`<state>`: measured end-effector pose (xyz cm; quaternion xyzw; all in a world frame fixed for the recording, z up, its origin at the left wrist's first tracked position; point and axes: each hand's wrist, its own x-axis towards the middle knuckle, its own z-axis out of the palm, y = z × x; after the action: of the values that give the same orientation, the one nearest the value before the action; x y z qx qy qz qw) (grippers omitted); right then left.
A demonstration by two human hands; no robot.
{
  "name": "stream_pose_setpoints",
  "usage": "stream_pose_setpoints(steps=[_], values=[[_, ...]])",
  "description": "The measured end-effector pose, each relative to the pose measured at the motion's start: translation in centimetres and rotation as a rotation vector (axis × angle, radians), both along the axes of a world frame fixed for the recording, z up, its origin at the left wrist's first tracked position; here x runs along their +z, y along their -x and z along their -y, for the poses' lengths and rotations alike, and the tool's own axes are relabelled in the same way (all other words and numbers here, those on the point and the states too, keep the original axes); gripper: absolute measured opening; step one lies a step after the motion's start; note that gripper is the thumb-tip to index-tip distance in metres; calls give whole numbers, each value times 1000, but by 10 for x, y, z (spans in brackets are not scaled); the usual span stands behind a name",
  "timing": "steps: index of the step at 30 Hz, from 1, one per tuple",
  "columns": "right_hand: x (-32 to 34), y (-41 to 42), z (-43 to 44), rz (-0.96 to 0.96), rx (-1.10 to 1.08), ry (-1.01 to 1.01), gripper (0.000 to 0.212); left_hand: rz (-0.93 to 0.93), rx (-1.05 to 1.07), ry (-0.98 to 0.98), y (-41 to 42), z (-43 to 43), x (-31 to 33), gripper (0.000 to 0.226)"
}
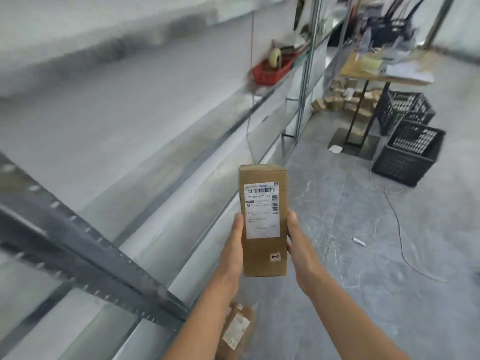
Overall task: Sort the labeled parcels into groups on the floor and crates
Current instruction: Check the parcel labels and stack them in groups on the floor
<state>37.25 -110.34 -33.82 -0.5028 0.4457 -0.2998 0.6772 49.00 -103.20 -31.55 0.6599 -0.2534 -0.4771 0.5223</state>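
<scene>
Tall cardboard parcel (263, 219) held upright in both hands above the grey floor (363, 255).

The parcel is a long, plain brown rectangular carton with crisp edges. Its white shipping label (261, 210), printed with barcodes, faces the camera, and a small square sticker (275, 257) sits near its lower right corner. The left hand (235, 245) clasps the left side and the right hand (298, 242) the right side, thumbs along the front edges, fingers passing behind out of sight. A second parcel (237, 328), brown with a pale label, lies blurred on the mottled floor below the forearms. Two black latticed plastic crates (410, 154) stand well apart to the right, and a red mesh basket (271, 71) sits on the metal shelving (78, 242).
</scene>
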Motion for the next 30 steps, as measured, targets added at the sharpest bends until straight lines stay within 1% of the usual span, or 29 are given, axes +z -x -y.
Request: stream_pose_setpoints(steps=[3,7,11,15,21,26,30], values=[[80,-7,-16,30,54,85,46,66,27,103,-1,-24,76,47],[163,-19,-49,81,112,188,49,143,81,222,-8,-64,155,48],[228,-35,-97,111,170,272,51,233,118,292,-15,-117,217,44],[277,-44,-159,175,224,318,49,335,162,339,-24,-182,261,39],[313,-73,-250,234,298,354,45,406,230,356,-40,-288,301,41],[324,-101,-315,263,398,374,43,429,336,328,-56,-365,314,43],[327,-130,-357,299,517,378,40,443,471,324,-66,-416,317,39]])
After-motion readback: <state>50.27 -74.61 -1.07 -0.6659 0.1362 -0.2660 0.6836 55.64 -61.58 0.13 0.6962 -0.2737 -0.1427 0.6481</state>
